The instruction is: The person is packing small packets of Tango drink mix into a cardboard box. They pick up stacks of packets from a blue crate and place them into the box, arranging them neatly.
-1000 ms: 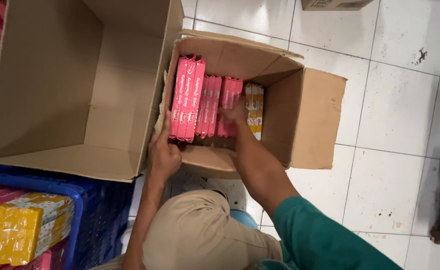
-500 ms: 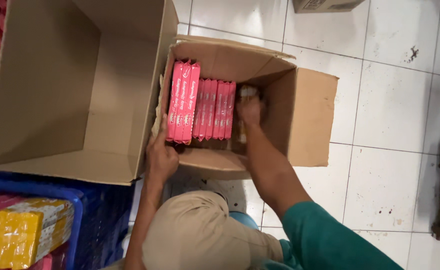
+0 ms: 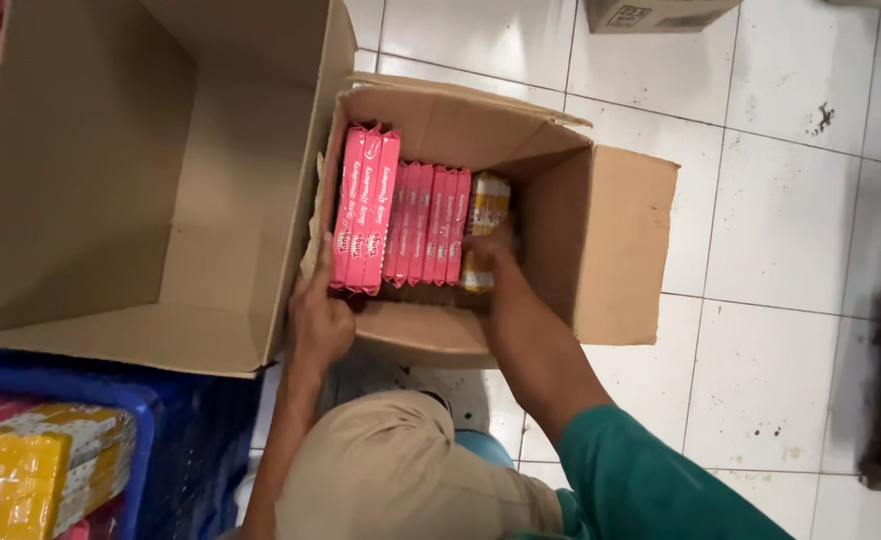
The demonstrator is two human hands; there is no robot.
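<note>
1. White floor tiles (image 3: 780,220), speckled with dark marks, fill the right half of the frame; the person crouches over them, a tan-trousered knee (image 3: 400,470) at the bottom centre and a green sleeve (image 3: 650,480) at the lower right.
2. At the lower left, a blue crate (image 3: 185,440) holds yellow and pink packs (image 3: 30,480).
3. Just above the knee, the left hand (image 3: 320,315) lies on the near left wall of the small cardboard box (image 3: 620,240), fingers spread against the card, seemingly steadying it.
4. The right hand (image 3: 490,262) reaches down inside the same box, fingers closed around the lower end of a yellow pack (image 3: 485,215) standing at the right end of the row.
5. Left of it, pink packs (image 3: 400,220) stand on edge, pressed side by side, probably to fill the box tightly; bare space remains on the right.
6. A large empty carton (image 3: 140,180) touches the small box at the upper left.
7. Another box (image 3: 655,12) sits at the top edge.
</note>
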